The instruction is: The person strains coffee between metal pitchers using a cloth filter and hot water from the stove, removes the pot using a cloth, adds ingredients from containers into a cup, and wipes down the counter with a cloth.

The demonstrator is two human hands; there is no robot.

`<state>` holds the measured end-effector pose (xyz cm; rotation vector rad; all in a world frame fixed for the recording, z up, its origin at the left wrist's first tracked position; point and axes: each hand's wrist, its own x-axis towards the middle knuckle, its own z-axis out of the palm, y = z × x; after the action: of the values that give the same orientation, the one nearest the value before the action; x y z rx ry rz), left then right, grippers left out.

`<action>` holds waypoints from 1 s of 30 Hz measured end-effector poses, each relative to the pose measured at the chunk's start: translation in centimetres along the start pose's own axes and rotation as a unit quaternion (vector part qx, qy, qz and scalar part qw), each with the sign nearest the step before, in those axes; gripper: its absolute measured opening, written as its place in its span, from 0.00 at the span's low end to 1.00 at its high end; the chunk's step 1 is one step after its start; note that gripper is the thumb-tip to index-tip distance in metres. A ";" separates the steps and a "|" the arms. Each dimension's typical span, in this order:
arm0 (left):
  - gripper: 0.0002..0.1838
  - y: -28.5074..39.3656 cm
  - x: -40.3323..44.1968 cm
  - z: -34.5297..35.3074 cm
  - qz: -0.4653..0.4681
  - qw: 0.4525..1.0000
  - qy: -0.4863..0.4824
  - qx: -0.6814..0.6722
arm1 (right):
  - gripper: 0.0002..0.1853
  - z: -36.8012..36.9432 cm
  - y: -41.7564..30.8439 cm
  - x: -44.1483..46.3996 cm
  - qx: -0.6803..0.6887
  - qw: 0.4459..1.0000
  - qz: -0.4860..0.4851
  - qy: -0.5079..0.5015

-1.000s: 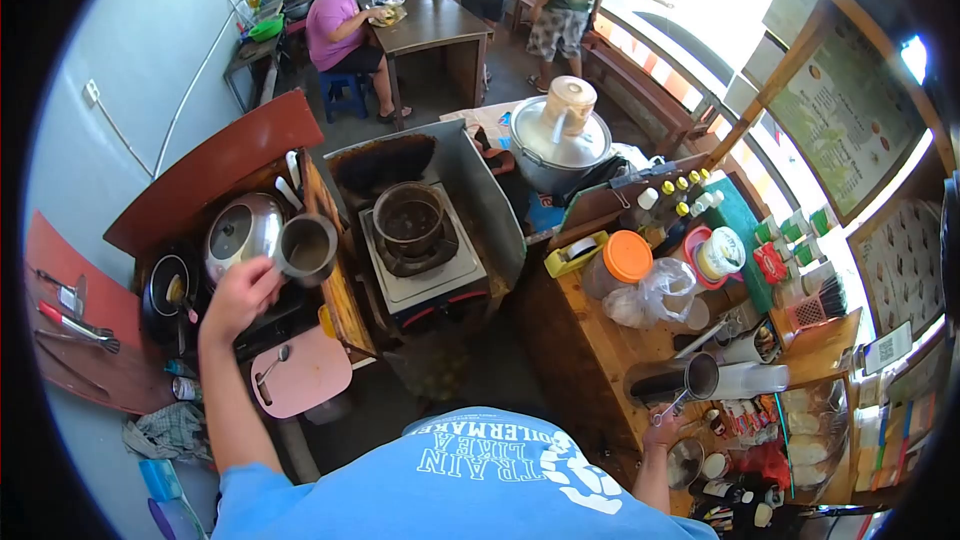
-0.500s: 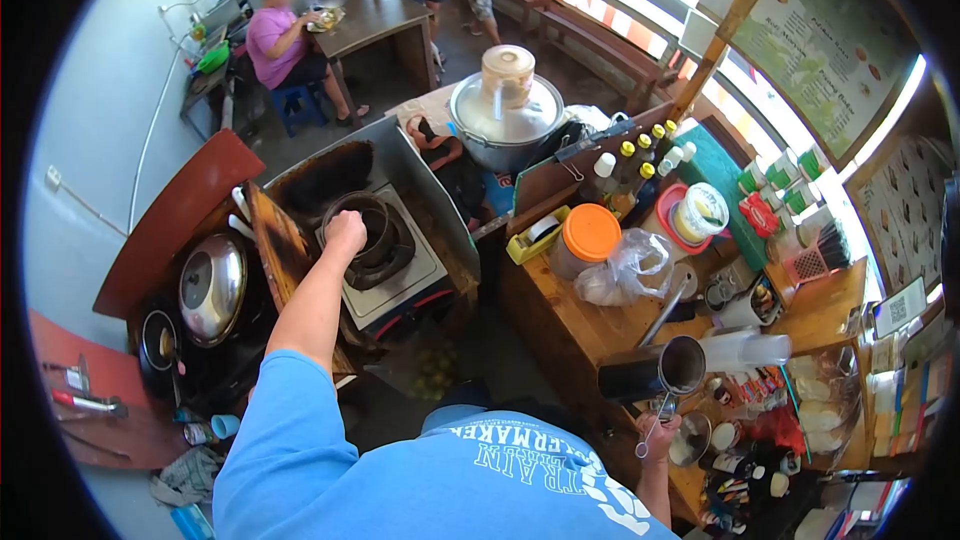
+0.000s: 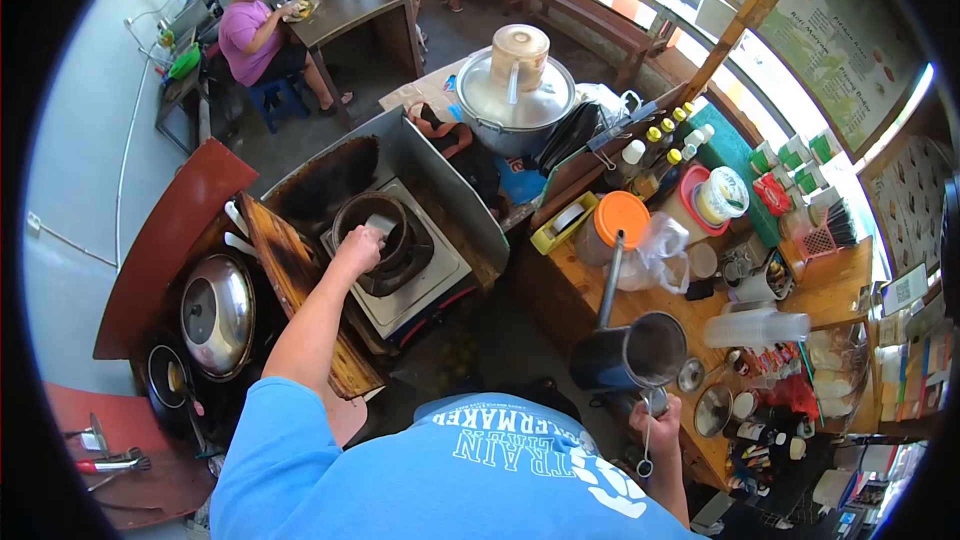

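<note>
My left hand (image 3: 358,250) is closed at the rim of a dark round pot (image 3: 352,214) on the stove. A pale grey object (image 3: 381,226) shows at its fingertips, over the pot's mouth; its kind is unclear. My right hand (image 3: 657,422) is wrapped round the handle of a dark, long-spouted pot (image 3: 598,356), held above the counter's edge. The pot's wide mouth faces right, and its grey spout (image 3: 611,285) points away from me. A thin metal piece (image 3: 646,455) with a round end hangs by the right hand.
Left of the stove (image 3: 432,284), a scorched wooden board (image 3: 290,270) stands beside a lidded pan (image 3: 218,302). A large lidded pot (image 3: 512,105) sits beyond. The right counter (image 3: 640,312) holds an orange-lidded tub (image 3: 621,220), bottles and stacked cups (image 3: 757,328). A person (image 3: 255,35) sits at a table.
The long-spouted pot has moved left, its spout now showing plainly. My left hand has shifted slightly right, and the pale grey object has come into sight. The view has turned a little.
</note>
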<state>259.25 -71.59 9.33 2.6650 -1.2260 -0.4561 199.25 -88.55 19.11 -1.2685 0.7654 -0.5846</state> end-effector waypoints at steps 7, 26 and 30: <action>0.12 -4.2 -0.3 -2.2 -0.008 0.992 -0.046 -0.116 | 0.08 6.9 0.2 3.8 -0.043 0.990 -0.019 -0.130; 0.08 9.1 -10.5 -18.9 0.158 0.938 0.053 -0.303 | 0.14 24.4 1.0 14.0 -0.122 0.970 0.009 -0.210; 0.05 11.8 -12.6 -16.9 0.264 0.930 0.166 -0.195 | 0.13 25.1 0.8 14.7 -0.102 0.971 0.024 -0.216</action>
<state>249.01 -69.14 31.06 1.8834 -1.4777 -0.1310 227.95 -84.03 18.57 -1.4977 0.4958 -0.1785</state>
